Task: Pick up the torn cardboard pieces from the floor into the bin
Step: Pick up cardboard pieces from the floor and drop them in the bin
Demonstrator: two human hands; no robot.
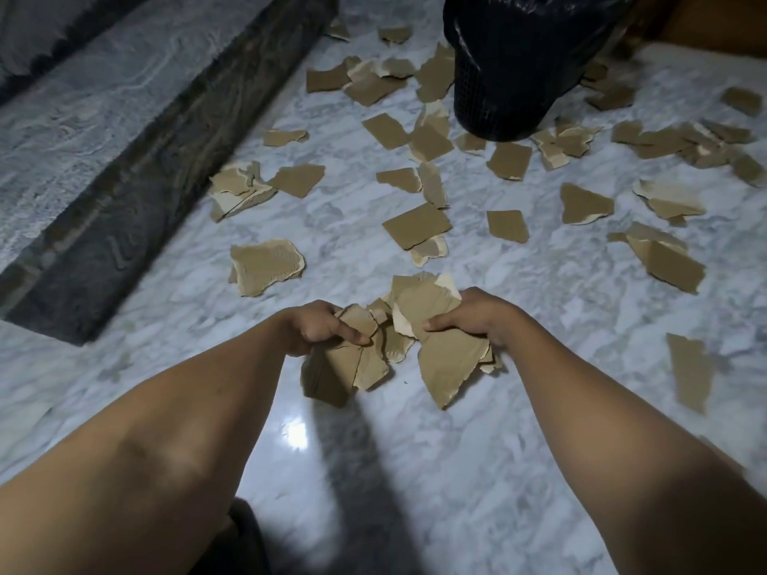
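Several torn brown cardboard pieces (416,225) lie scattered over the white marble floor (415,471). My left hand (312,327) is shut on a bundle of cardboard pieces (344,369) held just above the floor. My right hand (477,315) is shut on a second bundle of cardboard pieces (446,363), its largest piece hanging down. Both hands are close together at the centre of the view. The black mesh bin (514,76), lined with a black bag, stands at the far end of the floor, well beyond both hands.
A dark stone threshold (137,168) runs diagonally along the left, with a paler raised floor (83,97) behind it. More cardboard scraps (680,143) ring the bin's base and spread to the right. One long strip (691,371) lies near my right forearm. Wooden furniture (722,22) shows at top right.
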